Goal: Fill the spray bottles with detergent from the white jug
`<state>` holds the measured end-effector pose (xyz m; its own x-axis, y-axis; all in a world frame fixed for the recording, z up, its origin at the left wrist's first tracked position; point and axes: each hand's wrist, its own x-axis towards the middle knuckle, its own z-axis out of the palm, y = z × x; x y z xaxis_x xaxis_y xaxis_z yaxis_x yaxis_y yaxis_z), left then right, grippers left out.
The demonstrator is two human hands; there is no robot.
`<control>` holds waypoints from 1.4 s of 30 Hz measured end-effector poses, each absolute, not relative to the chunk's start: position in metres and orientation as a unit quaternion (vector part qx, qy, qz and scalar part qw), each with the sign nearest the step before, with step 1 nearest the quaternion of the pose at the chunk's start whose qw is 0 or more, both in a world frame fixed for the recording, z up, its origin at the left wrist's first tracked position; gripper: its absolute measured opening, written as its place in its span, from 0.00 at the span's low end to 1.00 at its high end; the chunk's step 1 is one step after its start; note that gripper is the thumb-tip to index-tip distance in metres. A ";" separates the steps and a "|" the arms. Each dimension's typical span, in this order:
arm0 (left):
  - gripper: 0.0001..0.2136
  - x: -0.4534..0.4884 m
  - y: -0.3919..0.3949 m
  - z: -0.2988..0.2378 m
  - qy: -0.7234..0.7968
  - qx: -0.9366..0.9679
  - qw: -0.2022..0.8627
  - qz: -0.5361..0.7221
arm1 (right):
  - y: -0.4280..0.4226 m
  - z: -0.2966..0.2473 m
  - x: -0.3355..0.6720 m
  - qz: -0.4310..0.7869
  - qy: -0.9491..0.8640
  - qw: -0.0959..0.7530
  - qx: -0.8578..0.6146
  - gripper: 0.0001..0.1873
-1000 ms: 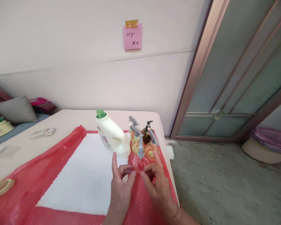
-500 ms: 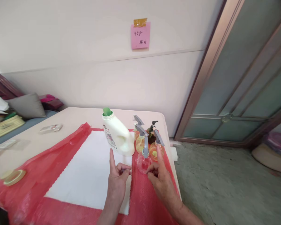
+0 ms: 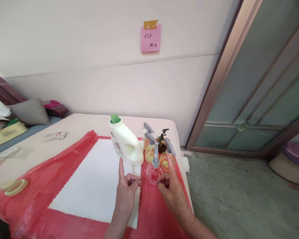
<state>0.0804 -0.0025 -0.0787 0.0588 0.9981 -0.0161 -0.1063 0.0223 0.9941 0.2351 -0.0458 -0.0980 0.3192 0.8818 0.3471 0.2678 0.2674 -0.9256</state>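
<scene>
A clear pump bottle (image 3: 152, 175) with a grey pump head stands on the red plastic sheet (image 3: 64, 159), just in front of my hands. My right hand (image 3: 171, 191) has its index finger raised, while its curled thumb and fingers touch the bottle's lower right side. My left hand (image 3: 126, 191) sits a little left of the bottle, apart from it. Its index finger points up and its thumb and other fingers are pinched together; I cannot see anything between them. Behind stand a white detergent jug (image 3: 126, 144) with a green cap and other pump bottles (image 3: 164, 156), orange and dark.
A white cloth (image 3: 94, 179) lies on the red sheet over a beige table (image 3: 89, 122). A tape roll (image 3: 15, 187) sits at the left edge and small packets (image 3: 53, 135) lie further back. The table's right edge drops to a concrete floor by a glass door (image 3: 259, 99).
Both hands were around the clear bottle a second ago. My left hand has since drawn back to the left and pinched shut. The view has shifted slightly left.
</scene>
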 end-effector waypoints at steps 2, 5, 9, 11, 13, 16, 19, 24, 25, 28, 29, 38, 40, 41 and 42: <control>0.46 0.080 -0.002 -0.077 0.467 0.480 0.545 0.505 | -0.046 -0.099 0.235 0.254 -0.527 0.591 -0.556 0.45; 0.45 0.079 -0.003 -0.074 0.472 0.474 0.545 0.506 | -0.047 -0.100 0.233 0.239 -0.540 0.578 -0.563 0.45; 0.46 0.078 -0.004 -0.069 0.474 0.461 0.546 0.515 | -0.048 -0.100 0.230 0.230 -0.547 0.571 -0.567 0.43; 0.46 0.077 -0.004 -0.068 0.473 0.455 0.545 0.521 | -0.047 -0.100 0.229 0.231 -0.549 0.571 -0.566 0.43; 0.46 0.074 -0.004 -0.068 0.474 0.453 0.544 0.523 | -0.047 -0.100 0.228 0.233 -0.549 0.571 -0.564 0.42; 0.46 0.068 -0.002 -0.070 0.476 0.454 0.543 0.522 | -0.046 -0.100 0.226 0.232 -0.551 0.568 -0.565 0.42; 0.46 0.063 -0.002 -0.071 0.478 0.452 0.543 0.522 | -0.045 -0.101 0.225 0.223 -0.556 0.564 -0.568 0.43; 0.45 0.061 -0.002 -0.071 0.479 0.456 0.546 0.514 | -0.045 -0.102 0.225 0.187 -0.572 0.559 -0.570 0.41; 0.44 0.061 -0.002 -0.070 0.482 0.456 0.544 0.514 | -0.046 -0.102 0.225 0.178 -0.578 0.558 -0.568 0.41; 0.42 0.058 0.002 -0.068 0.497 0.436 0.529 0.532 | -0.051 -0.101 0.221 0.159 -0.604 0.549 -0.556 0.39; 0.40 0.057 0.004 -0.067 0.506 0.421 0.521 0.544 | -0.053 -0.101 0.220 0.156 -0.614 0.542 -0.552 0.38; 0.22 0.031 0.029 -0.061 0.538 0.292 0.476 0.632 | -0.046 -0.125 0.200 0.065 -0.711 0.446 -0.540 0.33; 0.21 0.023 0.034 -0.061 0.534 0.265 0.475 0.647 | -0.040 -0.133 0.197 0.051 -0.711 0.447 -0.541 0.32; 0.20 0.019 0.037 -0.062 0.532 0.251 0.476 0.653 | -0.038 -0.135 0.195 0.046 -0.707 0.452 -0.541 0.31; 0.19 0.016 0.039 -0.063 0.531 0.239 0.478 0.658 | -0.036 -0.137 0.193 0.043 -0.702 0.459 -0.542 0.31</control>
